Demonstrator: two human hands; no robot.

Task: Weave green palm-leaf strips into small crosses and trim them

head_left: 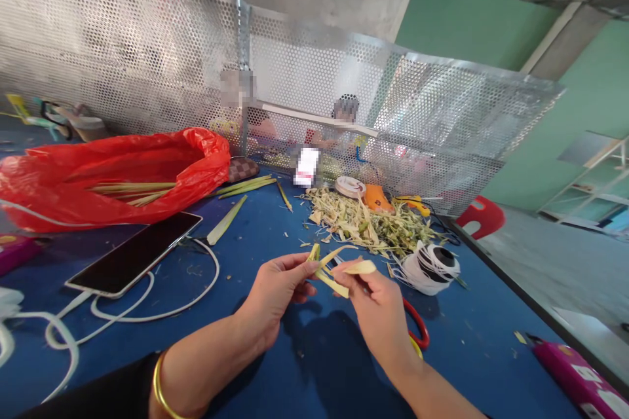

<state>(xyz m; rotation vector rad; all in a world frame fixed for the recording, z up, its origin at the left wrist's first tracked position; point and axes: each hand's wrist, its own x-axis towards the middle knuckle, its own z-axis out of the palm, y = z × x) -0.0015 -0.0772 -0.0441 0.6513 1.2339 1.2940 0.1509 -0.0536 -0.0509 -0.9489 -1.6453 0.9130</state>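
My left hand [280,288] is closed, pinching a folded pale green leaf strip [334,284] between thumb and fingers. Loose ends of the strip stick out toward my right hand [378,308], which is closed just beside it. A pale yellow piece of leaf [361,267] shows at the right fingers, pinched there. Between the hands there is a small greyish tip that I cannot make out. Past my right wrist a red looped handle [417,322] with yellow inside shows, like a scissors handle; the rest is hidden by the hand.
A heap of leaf scraps [363,219] lies ahead, beside a spool of white cord [430,268]. At left are a red plastic bag [118,206] with leaf stalks, a phone [137,255] and a white cable [196,304]. A perforated metal screen [314,65] stands behind, people beyond it.
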